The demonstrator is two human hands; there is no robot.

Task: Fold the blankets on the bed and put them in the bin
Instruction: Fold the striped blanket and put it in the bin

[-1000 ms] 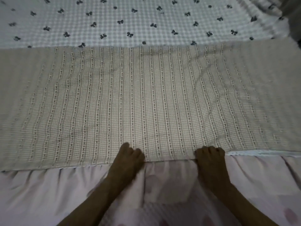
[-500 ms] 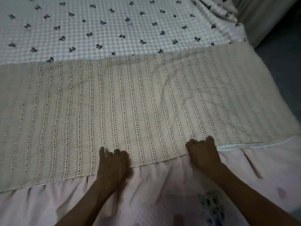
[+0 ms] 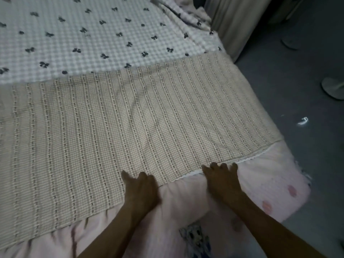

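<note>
A beige checked blanket with woven stripes lies flat across the bed, its near hem running along the bed's front edge. My left hand rests on that hem with its fingers bent over the cloth. A little to the right, my right hand grips the white-trimmed hem with its fingers curled down. A white blanket printed with dark bows lies spread behind the beige one. No bin is in view.
A pink sheet with a ruffled skirt covers the bed, whose right corner ends at grey floor. A beige curtain hangs at the far right. Two pale slippers lie on the floor.
Both hands have slid to the right along the beige blanket's near hem, and my view has swung right, bringing the bed's right corner and the floor into sight.
</note>
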